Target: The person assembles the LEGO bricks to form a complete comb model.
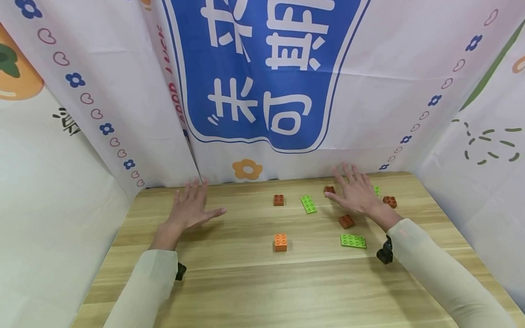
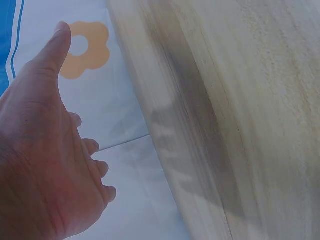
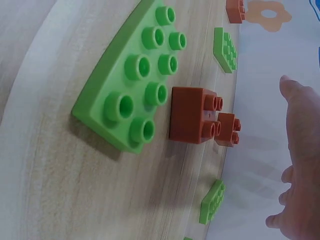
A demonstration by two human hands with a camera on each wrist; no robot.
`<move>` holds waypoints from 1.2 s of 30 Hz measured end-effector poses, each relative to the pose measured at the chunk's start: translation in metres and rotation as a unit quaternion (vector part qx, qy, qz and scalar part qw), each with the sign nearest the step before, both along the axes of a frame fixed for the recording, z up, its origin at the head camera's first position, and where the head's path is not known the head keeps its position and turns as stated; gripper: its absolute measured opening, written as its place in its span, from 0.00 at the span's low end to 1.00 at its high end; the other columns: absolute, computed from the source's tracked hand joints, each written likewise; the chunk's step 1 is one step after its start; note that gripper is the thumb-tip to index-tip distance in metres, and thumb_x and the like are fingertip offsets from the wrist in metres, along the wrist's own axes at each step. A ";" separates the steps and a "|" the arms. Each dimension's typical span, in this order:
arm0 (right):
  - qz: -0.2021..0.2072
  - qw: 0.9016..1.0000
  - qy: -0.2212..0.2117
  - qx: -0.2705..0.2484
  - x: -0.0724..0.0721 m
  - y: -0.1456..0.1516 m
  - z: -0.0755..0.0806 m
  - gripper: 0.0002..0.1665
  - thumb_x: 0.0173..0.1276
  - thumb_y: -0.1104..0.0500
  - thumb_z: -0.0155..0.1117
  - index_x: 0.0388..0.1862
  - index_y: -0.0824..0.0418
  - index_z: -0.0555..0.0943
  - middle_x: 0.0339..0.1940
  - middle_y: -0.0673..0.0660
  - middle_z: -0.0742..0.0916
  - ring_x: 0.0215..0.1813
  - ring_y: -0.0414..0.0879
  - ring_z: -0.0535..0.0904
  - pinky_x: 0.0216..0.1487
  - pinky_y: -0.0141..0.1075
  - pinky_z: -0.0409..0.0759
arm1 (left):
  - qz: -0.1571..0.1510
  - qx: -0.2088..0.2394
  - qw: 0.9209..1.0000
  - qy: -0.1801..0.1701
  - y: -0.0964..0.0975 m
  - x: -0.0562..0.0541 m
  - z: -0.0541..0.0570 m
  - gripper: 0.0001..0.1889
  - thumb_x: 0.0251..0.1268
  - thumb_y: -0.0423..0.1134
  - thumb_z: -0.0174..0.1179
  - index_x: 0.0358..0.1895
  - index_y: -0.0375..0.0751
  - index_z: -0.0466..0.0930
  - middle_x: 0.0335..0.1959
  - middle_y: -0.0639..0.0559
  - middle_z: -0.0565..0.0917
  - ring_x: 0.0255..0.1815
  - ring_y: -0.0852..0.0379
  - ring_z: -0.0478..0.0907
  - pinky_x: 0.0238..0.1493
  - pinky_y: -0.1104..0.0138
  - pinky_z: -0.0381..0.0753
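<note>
My left hand [image 1: 189,210] is over the table's back left with fingers spread and holds nothing; the left wrist view shows only wood and cloth about it. At the back right, my right hand [image 1: 354,194] is spread above several toy building bricks, gripping none. A brown brick [image 1: 329,190] lies by its thumb, and another brown brick [image 1: 346,221] is nearer the front. Partly hidden behind that hand is a green brick [image 1: 377,191], with a brown brick [image 1: 389,201] to its right. An eight-stud green brick [image 1: 353,241] lies nearest the right wrist camera.
Toward the middle of the wooden table [image 1: 250,299] sit an orange brick [image 1: 280,242], a brown brick [image 1: 278,200] and a flat green brick [image 1: 309,204]. Printed white cloth [image 1: 373,107] walls the back and both sides. Each wrist carries a small black camera.
</note>
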State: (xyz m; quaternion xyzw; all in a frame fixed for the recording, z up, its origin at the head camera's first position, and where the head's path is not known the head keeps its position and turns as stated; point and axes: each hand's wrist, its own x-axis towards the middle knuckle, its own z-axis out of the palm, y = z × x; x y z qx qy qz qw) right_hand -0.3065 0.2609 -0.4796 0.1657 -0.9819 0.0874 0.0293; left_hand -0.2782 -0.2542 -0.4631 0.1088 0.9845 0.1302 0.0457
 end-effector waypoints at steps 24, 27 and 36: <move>0.069 0.997 0.024 -0.014 0.001 -0.041 -0.006 0.53 0.79 0.30 0.53 0.87 0.63 0.54 0.88 0.69 0.51 0.86 0.72 0.44 0.81 0.67 0.46 | -0.120 0.053 0.991 0.003 0.051 0.019 -0.021 0.63 0.62 0.76 0.64 0.86 0.36 0.46 0.87 0.32 0.46 0.86 0.30 0.44 0.82 0.36 0.44; 0.076 0.997 0.026 -0.019 0.001 -0.046 -0.006 0.53 0.79 0.30 0.54 0.87 0.63 0.54 0.88 0.69 0.52 0.86 0.71 0.46 0.82 0.66 0.47 | -0.134 0.064 0.989 0.000 0.058 0.023 -0.023 0.64 0.61 0.77 0.63 0.86 0.37 0.45 0.87 0.34 0.47 0.86 0.31 0.45 0.82 0.37 0.45; 0.098 0.994 0.023 -0.032 0.001 -0.064 -0.007 0.53 0.79 0.31 0.53 0.87 0.63 0.53 0.87 0.70 0.55 0.86 0.71 0.49 0.81 0.65 0.51 | -0.160 0.105 0.981 -0.030 0.077 0.033 -0.023 0.64 0.60 0.71 0.70 0.87 0.41 0.43 0.87 0.35 0.48 0.88 0.38 0.44 0.83 0.41 0.48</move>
